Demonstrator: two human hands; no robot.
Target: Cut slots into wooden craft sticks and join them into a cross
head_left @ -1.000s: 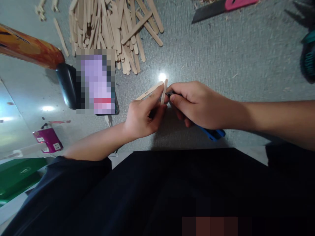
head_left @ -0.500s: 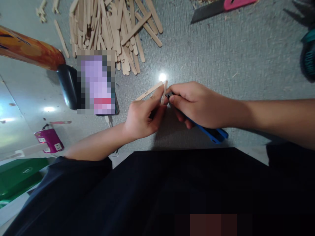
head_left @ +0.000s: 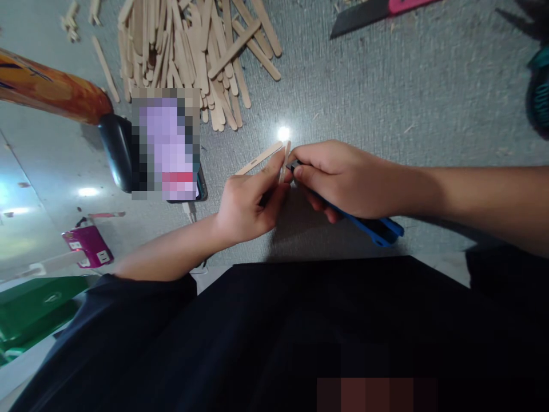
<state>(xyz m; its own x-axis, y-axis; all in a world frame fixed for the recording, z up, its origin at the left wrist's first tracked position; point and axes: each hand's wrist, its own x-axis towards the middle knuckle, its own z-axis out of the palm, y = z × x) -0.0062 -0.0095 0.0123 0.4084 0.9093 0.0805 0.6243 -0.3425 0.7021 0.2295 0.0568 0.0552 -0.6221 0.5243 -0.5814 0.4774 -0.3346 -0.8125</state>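
Between the thumb and fingers of my left hand [head_left: 251, 203] is a narrow wooden craft stick [head_left: 285, 161], held on edge. My right hand [head_left: 343, 180] is wrapped round a blue box cutter [head_left: 384, 230]. Its dark front end [head_left: 294, 165] meets or nearly meets the stick; the blade itself is too small to make out. Beyond my left knuckles a second craft stick [head_left: 261, 158] with a small dark slot or mark lies slanted, its lower end hidden by the hand.
A pile of craft sticks [head_left: 180, 51] spreads at the back. To the left are a phone [head_left: 202, 183], a black rounded object [head_left: 115, 151], an orange tube [head_left: 55, 86] and a purple socket block [head_left: 92, 246]. A pink-handled saw [head_left: 360, 18] lies at the back right.
The back end of the box cutter has swung slightly right and up, with my right forearm shifting a little. My left hand and its stick stay almost still.
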